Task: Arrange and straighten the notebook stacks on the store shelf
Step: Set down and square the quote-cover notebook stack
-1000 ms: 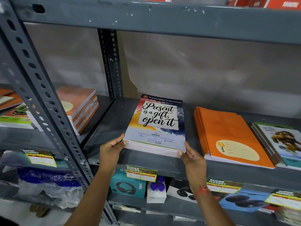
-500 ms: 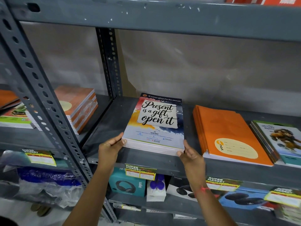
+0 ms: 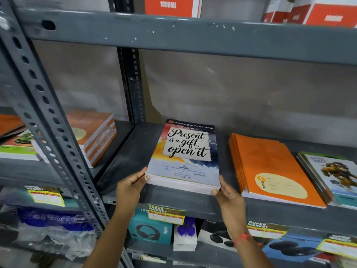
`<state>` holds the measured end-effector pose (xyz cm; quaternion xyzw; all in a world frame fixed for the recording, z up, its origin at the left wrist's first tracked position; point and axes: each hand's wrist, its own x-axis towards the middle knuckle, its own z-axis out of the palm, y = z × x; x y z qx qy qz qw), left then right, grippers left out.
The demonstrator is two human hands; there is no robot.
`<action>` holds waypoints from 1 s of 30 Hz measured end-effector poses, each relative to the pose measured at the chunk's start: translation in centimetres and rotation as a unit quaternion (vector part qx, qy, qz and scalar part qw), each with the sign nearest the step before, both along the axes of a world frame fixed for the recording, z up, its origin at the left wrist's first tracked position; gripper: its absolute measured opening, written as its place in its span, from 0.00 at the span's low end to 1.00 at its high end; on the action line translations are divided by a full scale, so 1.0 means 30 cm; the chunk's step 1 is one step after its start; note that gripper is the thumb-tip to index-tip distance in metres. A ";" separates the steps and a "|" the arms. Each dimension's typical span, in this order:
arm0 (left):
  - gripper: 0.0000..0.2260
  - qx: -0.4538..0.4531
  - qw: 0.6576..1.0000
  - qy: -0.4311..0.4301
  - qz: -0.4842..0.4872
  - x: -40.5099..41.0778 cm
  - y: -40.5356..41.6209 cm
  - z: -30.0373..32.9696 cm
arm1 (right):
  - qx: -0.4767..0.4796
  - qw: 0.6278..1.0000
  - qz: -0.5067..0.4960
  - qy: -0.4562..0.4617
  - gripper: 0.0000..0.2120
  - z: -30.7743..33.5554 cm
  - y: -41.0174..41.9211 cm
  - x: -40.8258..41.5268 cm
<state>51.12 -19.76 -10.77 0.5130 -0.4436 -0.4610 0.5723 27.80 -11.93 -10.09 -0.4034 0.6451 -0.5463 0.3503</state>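
Observation:
A stack of notebooks with a "Present is a gift, open it" cover (image 3: pixel 185 151) lies flat on the grey metal shelf (image 3: pixel 125 157). My left hand (image 3: pixel 131 187) grips its near left corner, thumb on the edge. My right hand (image 3: pixel 228 192) presses against its near right corner, fingers along the side. To the right lies an orange notebook stack (image 3: pixel 270 163), its layers slightly fanned. Beyond that sits a stack with a lion cover (image 3: pixel 332 176) at the frame's right edge.
A perforated upright post (image 3: pixel 48 120) stands at left. Behind it, another shelf bay holds an orange-covered stack (image 3: pixel 92 136) and green books (image 3: pixel 17 147). Below are headphone boxes (image 3: pixel 150 229) and price tags (image 3: pixel 166 214). Red boxes (image 3: pixel 172 5) sit on the shelf above.
Both hands stay on the near corners of the "Present is a gift" stack, which has barely shifted. The view has tilted up a little, showing the red boxes above.

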 end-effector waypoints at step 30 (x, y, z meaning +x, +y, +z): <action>0.11 -0.027 0.999 -0.029 -0.010 -0.057 0.061 0.024 | 0.051 0.987 -0.015 0.152 0.25 0.019 -0.036 -0.007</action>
